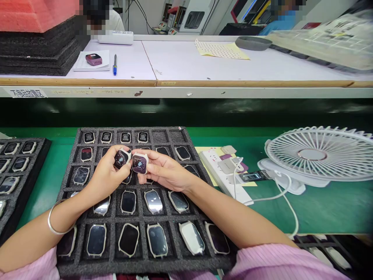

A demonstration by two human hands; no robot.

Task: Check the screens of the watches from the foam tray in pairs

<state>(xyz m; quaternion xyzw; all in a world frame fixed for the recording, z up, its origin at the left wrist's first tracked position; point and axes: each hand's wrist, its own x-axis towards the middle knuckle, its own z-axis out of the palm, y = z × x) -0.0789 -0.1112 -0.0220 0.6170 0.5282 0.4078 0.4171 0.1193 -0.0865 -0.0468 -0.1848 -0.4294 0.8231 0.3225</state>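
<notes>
My left hand pinches a square smartwatch body with a dark, glossy face. My right hand grips a second smartwatch body with a pale casing and a dark face. The two watches are held side by side, almost touching, just above a black foam tray. Rows of watch bodies lie face up in the tray's compartments, and my hands and forearms cover its middle cells. A silver bangle circles my left wrist.
A second foam tray of watches sits at the left. To the right are a power strip with plugged-in adapters and a white desk fan, its cable crossing the green mat. A white bench lies beyond.
</notes>
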